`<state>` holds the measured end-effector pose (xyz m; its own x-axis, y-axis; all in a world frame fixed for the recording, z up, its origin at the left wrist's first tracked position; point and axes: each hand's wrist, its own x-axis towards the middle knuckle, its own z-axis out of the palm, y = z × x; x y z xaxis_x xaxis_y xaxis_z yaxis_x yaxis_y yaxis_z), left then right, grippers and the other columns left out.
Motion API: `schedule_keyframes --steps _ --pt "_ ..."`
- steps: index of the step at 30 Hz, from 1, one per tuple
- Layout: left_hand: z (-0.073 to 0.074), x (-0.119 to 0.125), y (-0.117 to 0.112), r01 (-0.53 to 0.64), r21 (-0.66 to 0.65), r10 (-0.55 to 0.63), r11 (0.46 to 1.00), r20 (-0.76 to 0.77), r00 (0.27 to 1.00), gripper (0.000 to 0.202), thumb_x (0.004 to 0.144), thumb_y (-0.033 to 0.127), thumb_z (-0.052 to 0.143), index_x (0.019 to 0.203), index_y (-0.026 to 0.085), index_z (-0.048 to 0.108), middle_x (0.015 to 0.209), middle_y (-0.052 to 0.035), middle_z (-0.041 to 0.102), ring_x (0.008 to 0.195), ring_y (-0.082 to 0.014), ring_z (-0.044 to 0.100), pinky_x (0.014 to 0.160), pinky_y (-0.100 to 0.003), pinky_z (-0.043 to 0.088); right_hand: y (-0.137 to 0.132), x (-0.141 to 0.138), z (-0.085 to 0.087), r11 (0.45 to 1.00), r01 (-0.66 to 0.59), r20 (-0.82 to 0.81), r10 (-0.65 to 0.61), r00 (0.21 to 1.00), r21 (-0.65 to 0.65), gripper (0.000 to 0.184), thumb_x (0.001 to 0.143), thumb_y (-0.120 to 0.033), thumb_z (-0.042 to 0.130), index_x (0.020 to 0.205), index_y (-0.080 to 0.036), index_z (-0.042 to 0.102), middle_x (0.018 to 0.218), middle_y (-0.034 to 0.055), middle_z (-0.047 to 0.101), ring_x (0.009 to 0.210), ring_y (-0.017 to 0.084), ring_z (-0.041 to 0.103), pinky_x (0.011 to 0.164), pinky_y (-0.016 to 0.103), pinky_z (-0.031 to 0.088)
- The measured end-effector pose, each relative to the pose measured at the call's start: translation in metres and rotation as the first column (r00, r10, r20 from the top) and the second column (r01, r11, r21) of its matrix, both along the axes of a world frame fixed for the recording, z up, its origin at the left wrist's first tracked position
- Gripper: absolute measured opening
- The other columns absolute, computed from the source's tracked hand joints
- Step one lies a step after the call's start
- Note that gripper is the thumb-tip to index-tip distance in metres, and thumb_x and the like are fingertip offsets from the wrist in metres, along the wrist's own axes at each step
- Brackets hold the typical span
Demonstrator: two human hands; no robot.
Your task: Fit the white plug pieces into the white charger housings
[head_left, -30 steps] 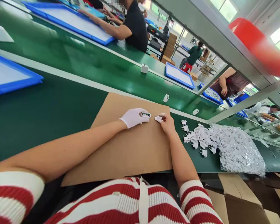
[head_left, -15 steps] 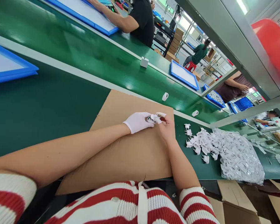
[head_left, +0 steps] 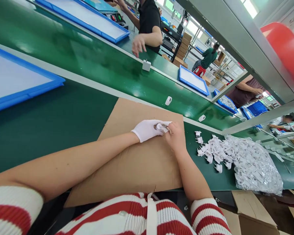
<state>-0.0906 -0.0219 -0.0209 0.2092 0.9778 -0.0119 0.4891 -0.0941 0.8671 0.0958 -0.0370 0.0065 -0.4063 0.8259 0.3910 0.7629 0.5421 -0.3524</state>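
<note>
My left hand point(head_left: 148, 130), in a white glove, is closed around a small white plug adapter housing point(head_left: 161, 126) above the cardboard sheet point(head_left: 137, 163). My right hand point(head_left: 176, 135) has no full glove. Its fingers are pinched at the right end of the same housing, touching it from the side. Part of the housing is hidden behind the fingers, so its inside is hard to make out. To the right of my right hand, a loose pile of white plug parts point(head_left: 214, 148) with metal pins lies on the green table.
A clear plastic bag point(head_left: 257, 166) of white parts lies behind the pile. Several white adapters, one a charger point(head_left: 168, 101), sit on the green conveyor belt point(head_left: 88, 58). A blue-rimmed tray point(head_left: 26, 94) lies at left. A co-worker's hand point(head_left: 138, 44) hangs over the belt's far edge.
My right fingers have closed over the end of the housing, and the brownish piece between the hands no longer shows. Chargers on the belt shifted left; a co-worker's arm swung toward the belt.
</note>
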Motion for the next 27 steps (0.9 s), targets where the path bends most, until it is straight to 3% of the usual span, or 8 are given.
schedule_keyframes --steps 5,11,16,18,20,22,23,27 --pt "0.001 -0.001 -0.004 0.065 0.008 -0.065 0.998 0.005 0.998 0.045 0.084 0.053 0.073 0.125 0.034 0.079 0.113 0.0023 0.082 0.099 -0.0241 0.075 0.096 -0.033 0.056 0.002 -0.004 0.001 1.0 0.002 -0.011 -0.002 1.0 -0.031 0.027 0.079 0.002 0.05 0.078 -0.025 0.05 0.085 0.0035 0.061 0.089 0.023 0.057 0.076 0.032 0.045" --pt "0.01 0.002 -0.012 0.015 0.048 0.006 0.999 -0.402 0.916 0.039 0.092 0.056 0.064 0.121 0.034 0.079 0.115 -0.0047 0.081 0.108 -0.0326 0.075 0.089 -0.038 0.055 -0.003 -0.014 -0.002 0.986 0.088 -0.078 -0.1 0.992 -0.143 0.026 0.079 0.001 0.053 0.082 -0.024 0.059 0.085 0.0018 0.066 0.087 0.022 0.061 0.076 0.03 0.047" --pt "0.021 -0.014 0.026 0.144 -0.022 -0.142 0.989 -0.35 0.926 0.034 0.084 0.058 0.072 0.093 0.025 0.077 0.103 -0.003 0.079 0.101 -0.0279 0.071 0.089 -0.032 0.054 0.006 0.015 0.005 0.937 0.131 -0.254 -0.219 0.942 -0.323 0.038 0.099 -0.023 0.062 0.138 -0.025 0.062 0.126 0.0063 0.075 0.105 0.02 0.07 0.092 0.032 0.055" --pt "0.028 -0.025 0.058 0.019 0.044 -0.003 0.999 -0.346 0.938 0.034 0.086 0.056 0.07 0.087 0.022 0.073 0.1 -0.0046 0.078 0.1 -0.0271 0.069 0.089 -0.032 0.052 0.012 0.044 0.014 0.865 0.415 -0.078 -0.452 0.889 -0.281 0.042 0.101 -0.027 0.063 0.143 -0.022 0.059 0.137 0.0137 0.07 0.119 0.026 0.068 0.101 0.038 0.053" --pt "0.036 -0.038 0.091 -0.203 0.111 0.23 0.973 -0.364 0.902 0.035 0.092 0.053 0.062 0.09 0.019 0.073 0.103 -0.0087 0.077 0.1 -0.0279 0.068 0.088 -0.034 0.051 0.017 0.074 0.022 0.667 0.73 0.173 -0.709 0.684 -0.148 0.041 0.099 -0.023 0.065 0.139 -0.015 0.062 0.143 0.023 0.064 0.132 0.034 0.062 0.108 0.048 0.047" --pt "0.042 -0.05 0.121 -0.35 0.121 0.369 0.929 -0.382 0.847 0.038 0.098 0.048 0.054 0.099 0.016 0.074 0.11 -0.0141 0.076 0.103 -0.0297 0.069 0.088 -0.037 0.05 0.02 0.099 0.025 0.469 0.878 0.354 -0.808 0.471 -0.098 0.041 0.096 -0.017 0.064 0.137 -0.01 0.062 0.143 0.0284 0.06 0.136 0.04 0.06 0.111 0.055 0.042" --pt "0.045 -0.056 0.133 -0.381 0.112 0.393 0.918 -0.39 0.833 0.041 0.1 0.046 0.051 0.102 0.013 0.075 0.113 -0.0164 0.076 0.106 -0.0306 0.069 0.089 -0.038 0.05 0.021 0.109 0.025 0.42 0.9 0.412 -0.804 0.429 -0.117 0.039 0.097 -0.014 0.061 0.135 -0.009 0.062 0.141 0.0284 0.062 0.135 0.04 0.062 0.112 0.056 0.04" --pt "0.049 -0.065 0.157 -0.423 0.037 0.397 0.905 -0.43 0.811 0.048 0.094 0.046 0.06 0.115 0.006 0.074 0.123 -0.0238 0.074 0.117 -0.0383 0.068 0.096 -0.045 0.051 0.024 0.126 0.022 0.476 0.855 0.424 -0.745 0.515 -0.203 0.034 0.097 -0.007 0.053 0.129 -0.01 0.065 0.132 0.0215 0.069 0.128 0.035 0.069 0.113 0.051 0.04"
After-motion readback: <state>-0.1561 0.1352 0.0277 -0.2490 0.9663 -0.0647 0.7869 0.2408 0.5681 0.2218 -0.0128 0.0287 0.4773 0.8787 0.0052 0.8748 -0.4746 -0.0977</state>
